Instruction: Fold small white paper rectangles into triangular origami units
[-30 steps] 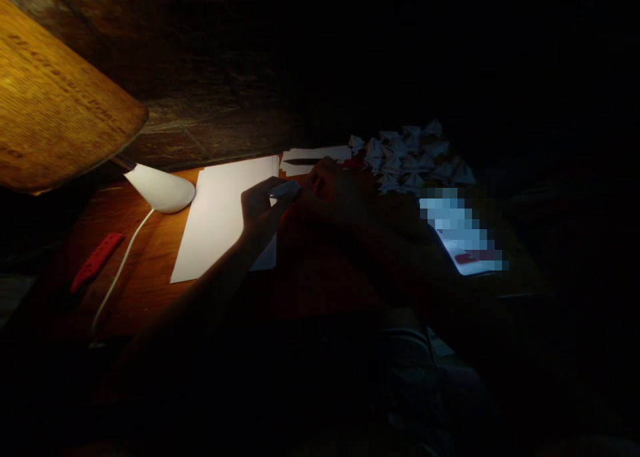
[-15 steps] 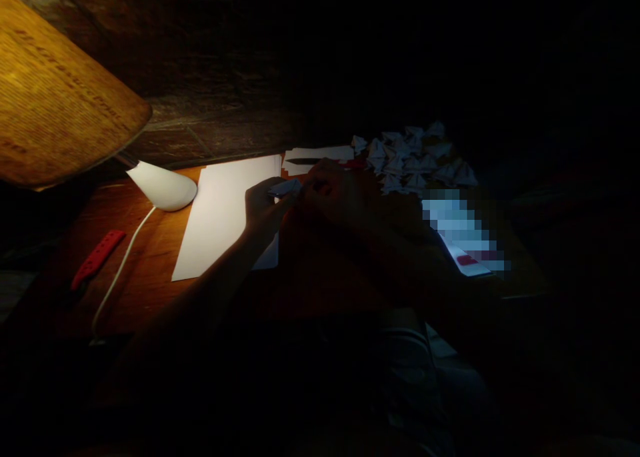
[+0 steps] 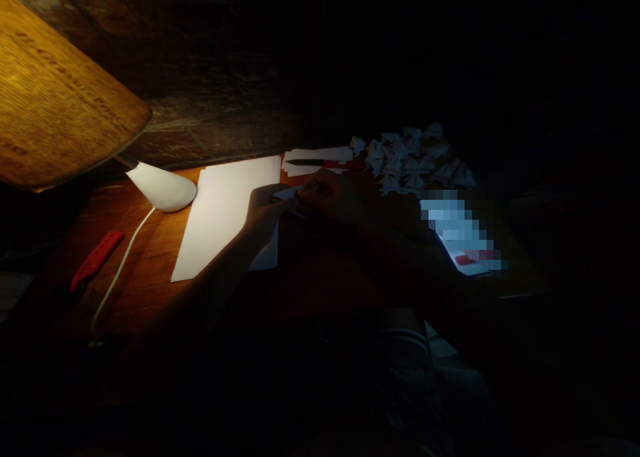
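A small folded piece of white paper (image 3: 287, 194) is between my two hands, above the right edge of a white paper stack (image 3: 220, 210). My left hand (image 3: 264, 207) is closed on it, thumb along the near side. The fingers of my right hand (image 3: 327, 190) pinch its right end; they are in deep shadow and partly hidden. Behind my hands, a knife (image 3: 345, 164) with a red handle and dark blade lies on smaller white paper pieces (image 3: 320, 154). To the right sits a pile of folded paper pieces (image 3: 400, 157).
A lamp with a white base (image 3: 167, 187) and a yellow-lit shade (image 3: 65, 90) stands at the left. Its white cable (image 3: 123, 270) runs to the near edge, beside a red strap (image 3: 97, 260). A lit phone (image 3: 463, 254) lies at the right of the wooden table (image 3: 150, 284).
My right hand has come down slightly and its fingers have closed on the folded paper's right end. The paper has tilted and dropped a little. More of the knife's handle shows.
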Available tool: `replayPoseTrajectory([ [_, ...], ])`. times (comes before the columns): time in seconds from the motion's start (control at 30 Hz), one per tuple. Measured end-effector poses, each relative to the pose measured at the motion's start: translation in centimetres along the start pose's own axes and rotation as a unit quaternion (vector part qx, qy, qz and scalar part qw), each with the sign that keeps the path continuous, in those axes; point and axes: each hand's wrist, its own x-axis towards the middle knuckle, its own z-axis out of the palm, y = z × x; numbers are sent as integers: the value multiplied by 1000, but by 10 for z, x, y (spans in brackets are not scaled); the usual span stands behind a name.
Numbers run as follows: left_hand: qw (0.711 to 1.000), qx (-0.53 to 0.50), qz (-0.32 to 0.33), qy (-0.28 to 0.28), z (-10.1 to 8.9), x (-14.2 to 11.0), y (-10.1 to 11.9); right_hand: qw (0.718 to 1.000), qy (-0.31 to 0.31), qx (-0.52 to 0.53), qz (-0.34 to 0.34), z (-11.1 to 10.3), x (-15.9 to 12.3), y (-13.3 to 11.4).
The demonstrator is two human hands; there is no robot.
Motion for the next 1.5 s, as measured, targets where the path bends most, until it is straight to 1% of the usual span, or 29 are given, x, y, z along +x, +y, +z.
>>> replayPoseTrajectory([
  [0.13,999,21,-16,-21,0,-1,3,1000,3,0,-2,0,1,-1],
  [0.3,998,50,-8,-43,-1,-2,5,999,11,-26,-16,0,1,2],
  [0.37,998,49,-6,-34,-1,-1,3,999,13,-31,0,1,1,3],
  [0.47,999,38,-10,-3,-1,1,-2,999,8,-29,23,1,1,3],
  [0.53,999,27,-9,17,-1,4,-6,1000,0,-24,19,0,2,3],
  [0.6,1000,20,-5,23,-1,5,-9,1000,-3,-21,8,0,3,3],
  [0.7,1000,9,-2,-4,0,6,-8,1000,9,-21,8,-1,5,4],
  [0.77,1000,-6,1,-26,0,5,-6,999,16,-18,26,-1,6,5],
  [0.83,999,-14,4,-38,1,4,-4,999,10,-9,50,-2,6,6],
  [0.97,999,-10,18,-30,1,2,-1,997,-9,21,73,-2,4,3],
  [1.13,999,19,16,-38,3,1,-1,998,-14,10,56,0,2,-1],
  [1.23,999,7,33,-43,2,1,-3,998,-1,19,60,-1,3,1],
  [1.33,996,-20,67,-50,-2,3,-4,995,4,56,84,-4,5,3],
  [1.4,994,-18,97,-39,-4,4,-5,992,3,73,99,-5,7,4],
  [1.5,991,15,132,-12,-6,6,-9,993,5,65,102,-7,8,4],
])
